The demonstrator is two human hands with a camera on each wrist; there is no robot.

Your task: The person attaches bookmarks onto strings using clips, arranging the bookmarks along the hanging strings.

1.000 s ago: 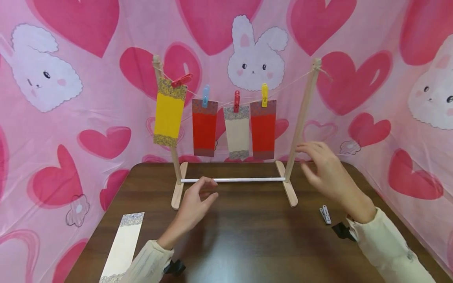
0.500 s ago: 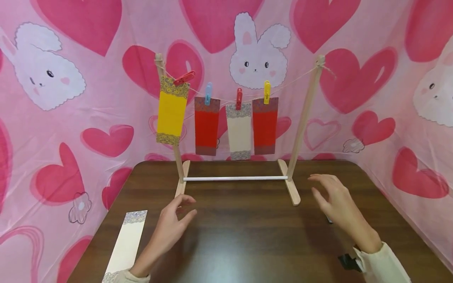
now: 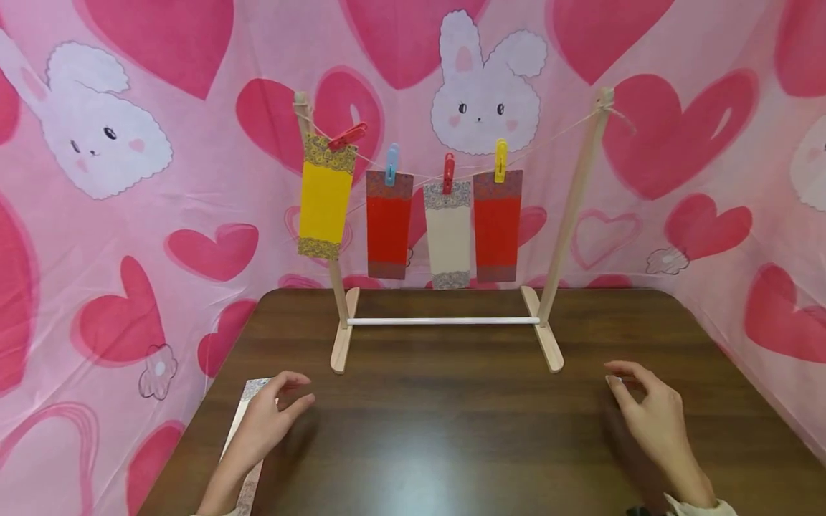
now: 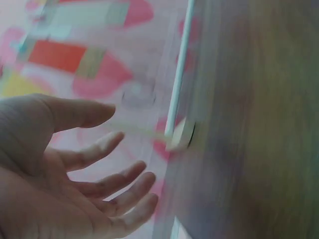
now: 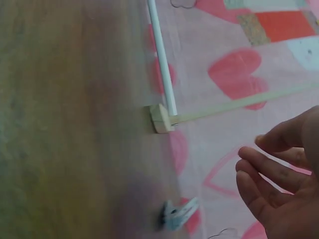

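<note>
My left hand (image 3: 258, 423) hovers over a white card with lace-patterned ends (image 3: 253, 390), lying at the table's left and partly covered by the hand and forearm. In the left wrist view its fingers (image 4: 89, 159) are relaxed and spread, with nothing between them. On the right, my right hand (image 3: 654, 416) is in the air above a white clothespin (image 5: 179, 213), which the hand nearly hides in the head view. The right wrist view shows the thumb and loosely bent fingers (image 5: 271, 167) apart from the clothespin, holding nothing.
A wooden stand (image 3: 574, 208) with a white crossbar (image 3: 445, 321) is at the table's back. From its string hang a yellow card (image 3: 325, 201), two red cards (image 3: 389, 226) and a white card (image 3: 448, 236), each clipped by a clothespin. A pink curtain (image 3: 413, 43) is behind.
My left hand has moved left and down from the stand to over the white card. My right hand has dropped from beside the right post toward the white clothespin. The head view has shifted slightly.
</note>
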